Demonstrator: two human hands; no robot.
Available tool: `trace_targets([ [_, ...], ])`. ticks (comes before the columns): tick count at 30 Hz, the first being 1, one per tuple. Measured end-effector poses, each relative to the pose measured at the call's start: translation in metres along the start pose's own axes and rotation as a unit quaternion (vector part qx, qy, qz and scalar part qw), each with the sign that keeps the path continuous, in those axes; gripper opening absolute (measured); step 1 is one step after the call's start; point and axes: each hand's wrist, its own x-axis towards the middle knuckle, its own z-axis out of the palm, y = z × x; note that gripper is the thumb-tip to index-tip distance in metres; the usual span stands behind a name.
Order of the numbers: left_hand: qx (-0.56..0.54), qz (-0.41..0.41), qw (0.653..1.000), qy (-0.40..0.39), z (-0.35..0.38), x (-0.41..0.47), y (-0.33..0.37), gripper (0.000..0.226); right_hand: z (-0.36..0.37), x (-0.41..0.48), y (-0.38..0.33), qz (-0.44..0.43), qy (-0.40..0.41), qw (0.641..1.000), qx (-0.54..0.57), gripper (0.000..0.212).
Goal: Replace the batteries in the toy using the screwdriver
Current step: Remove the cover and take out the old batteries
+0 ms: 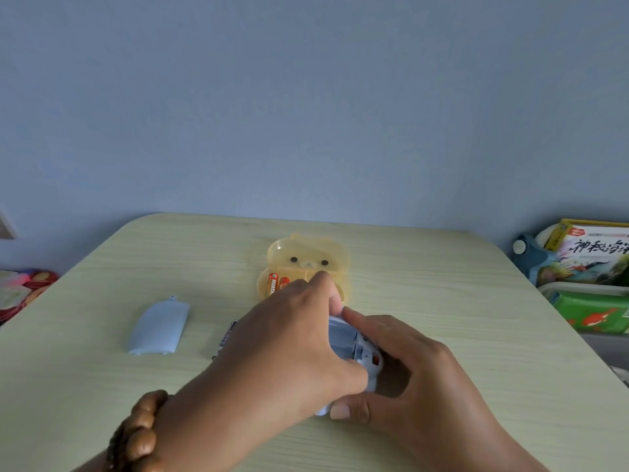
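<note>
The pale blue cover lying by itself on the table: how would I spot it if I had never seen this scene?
Start at the light wooden table and look to the left of the two hands. There a pale blue cover lies flat and alone, untouched. Unlike the see-through yellow bear-faced case farther back, it is opaque, plain and elongated, with a small tab on its far end.

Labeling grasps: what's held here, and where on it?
Both hands on the blue toy: right hand clasps its right side and near end, left hand covers its left side.

A single head-worn view looks forward and down, close over the pale table [442, 267], facing the blue wall [306, 97].
</note>
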Motion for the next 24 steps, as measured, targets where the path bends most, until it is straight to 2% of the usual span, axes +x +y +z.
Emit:
trace_targets([
  [7,0.009,0.005,1.0,0.015,0.003,0.0,0.008,0.044,0.0,0.0,0.004,-0.005,-0.006,1.0,-0.005,0.088],
  [14,-0.014,-0.005,0.999,0.052,0.011,-0.007,0.008,0.04,0.002,0.0,0.002,-0.007,0.011,1.0,0.005,0.073],
  [17,-0.018,0.004,0.997,0.07,0.011,-0.008,0.005,0.039,0.0,0.0,0.001,-0.004,0.005,1.0,0.004,0.079],
  [24,-0.041,-0.011,0.998,0.037,0.006,-0.009,0.005,0.041,0.0,0.0,0.001,0.0,-0.003,1.0,0.008,0.082],
])
